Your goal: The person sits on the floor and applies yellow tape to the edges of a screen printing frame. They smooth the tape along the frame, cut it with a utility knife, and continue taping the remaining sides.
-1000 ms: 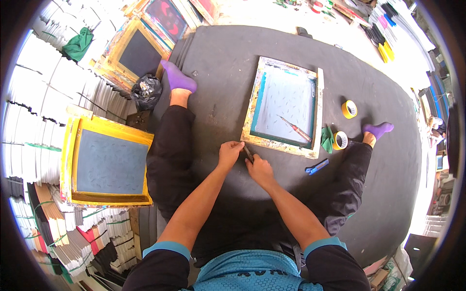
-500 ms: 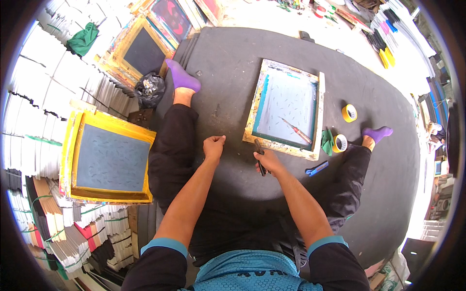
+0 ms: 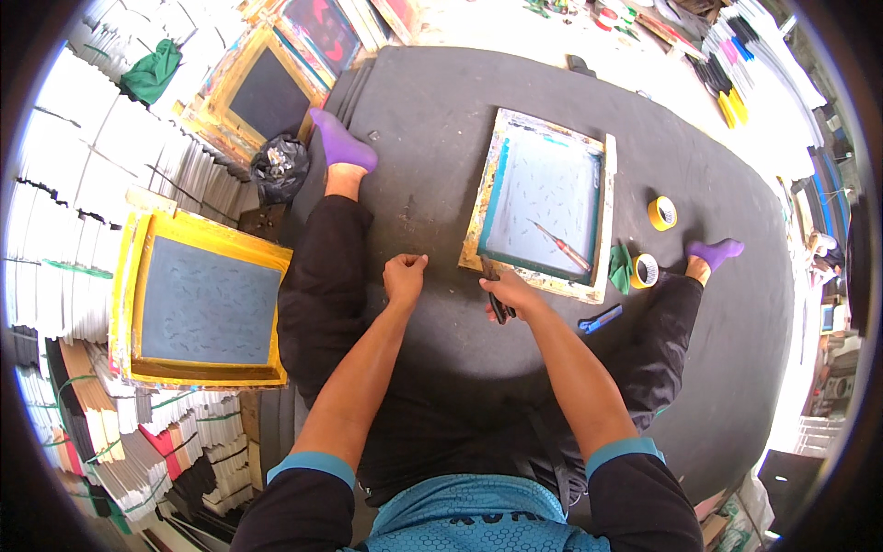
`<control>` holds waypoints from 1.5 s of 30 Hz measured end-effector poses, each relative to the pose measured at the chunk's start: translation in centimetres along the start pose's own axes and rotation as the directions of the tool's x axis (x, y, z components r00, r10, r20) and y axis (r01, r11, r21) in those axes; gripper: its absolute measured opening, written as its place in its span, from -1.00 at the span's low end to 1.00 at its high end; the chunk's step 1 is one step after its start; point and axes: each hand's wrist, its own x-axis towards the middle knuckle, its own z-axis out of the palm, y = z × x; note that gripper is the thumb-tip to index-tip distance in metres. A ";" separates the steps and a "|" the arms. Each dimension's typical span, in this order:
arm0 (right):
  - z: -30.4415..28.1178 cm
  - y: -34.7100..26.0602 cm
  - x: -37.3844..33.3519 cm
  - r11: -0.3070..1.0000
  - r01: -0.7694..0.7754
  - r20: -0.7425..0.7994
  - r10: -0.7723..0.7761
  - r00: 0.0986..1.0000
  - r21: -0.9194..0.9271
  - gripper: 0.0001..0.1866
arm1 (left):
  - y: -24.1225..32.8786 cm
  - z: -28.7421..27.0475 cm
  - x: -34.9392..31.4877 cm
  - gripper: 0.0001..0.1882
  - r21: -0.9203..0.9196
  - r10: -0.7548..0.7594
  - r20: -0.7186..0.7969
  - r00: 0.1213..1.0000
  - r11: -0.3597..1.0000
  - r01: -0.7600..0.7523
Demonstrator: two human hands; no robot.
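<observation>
My left hand (image 3: 404, 279) is closed above the dark mat, thumb and fingers pressed together; whatever it may hold is too small to make out. My right hand (image 3: 512, 295) is wrapped round black-handled pliers (image 3: 498, 303), their jaws pointing away from me, at the near edge of a screen printing frame (image 3: 471, 219). That frame lies flat, with pale mesh, small dark marks and a paint-stained wooden border. On its mesh rests a screwdriver (image 3: 568, 249) with a reddish, see-through handle.
Right of the frame are two yellow tape rolls (image 3: 662, 200), a green cloth (image 3: 620, 267) and a blue cutter knife (image 3: 601, 319). A yellow-edged screen (image 3: 210, 299) stands left of my leg. Stacked paper bundles (image 3: 69, 285) line the left side; a black bag (image 3: 280, 169) sits by my foot.
The pliers in my right hand have turned slightly, and their handles now look spread apart. My left hand has barely moved.
</observation>
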 end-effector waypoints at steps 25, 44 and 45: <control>1.4 0.3 0.4 0.962 0.031 -0.083 -0.056 0.995 -0.272 -0.63 | 1.6 2.8 -3.5 -0.55 0.056 0.316 0.323 0.892 0.935 -0.352; 4.9 4.0 -8.2 0.801 0.152 -0.390 -0.436 0.811 -0.579 -0.61 | 5.4 0.6 -8.3 -0.75 -0.310 0.029 0.546 0.837 0.935 0.170; 4.4 4.2 -8.6 0.785 0.186 -0.370 -0.469 0.802 -0.591 -0.59 | 6.1 0.4 -8.8 -0.77 -0.326 0.020 0.564 0.825 0.924 0.201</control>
